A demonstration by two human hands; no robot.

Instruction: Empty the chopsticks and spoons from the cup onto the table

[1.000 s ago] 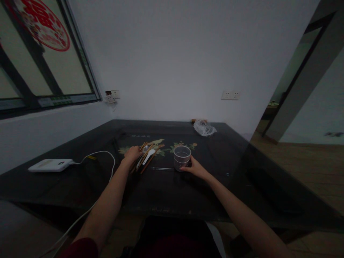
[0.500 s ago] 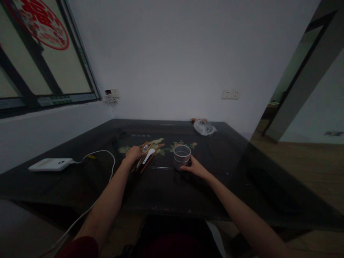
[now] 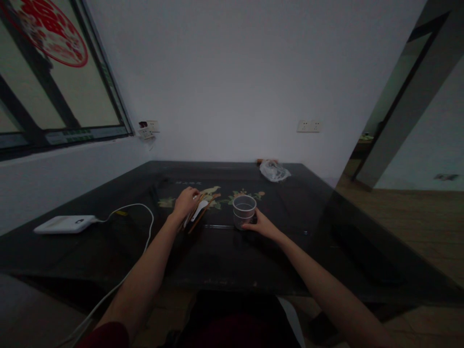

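Observation:
On the dark table, my left hand [image 3: 186, 201] is over a small group of utensils, its fingers closed at the shiny bowl of a metal spoon [image 3: 196, 196], which they mostly cover. Beside it lie a white spoon [image 3: 199, 210] and several wooden chopsticks [image 3: 198, 222], partly hidden under the hand. My right hand [image 3: 260, 224] is wrapped round the right side of a clear cup [image 3: 244, 207]. The cup stands upright on the table, and its open top faces up.
A white power bank [image 3: 65, 224] with a white cable [image 3: 151, 217] lies at the left. A crumpled plastic bag [image 3: 273, 170] sits near the wall. A dark flat object [image 3: 366, 253] rests at the right. The table's front edge [image 3: 232, 286] runs before my body.
My left hand has shifted slightly forward and right, its fingers now over the metal spoon's bowl, which showed more plainly before. My right hand stays on the cup.

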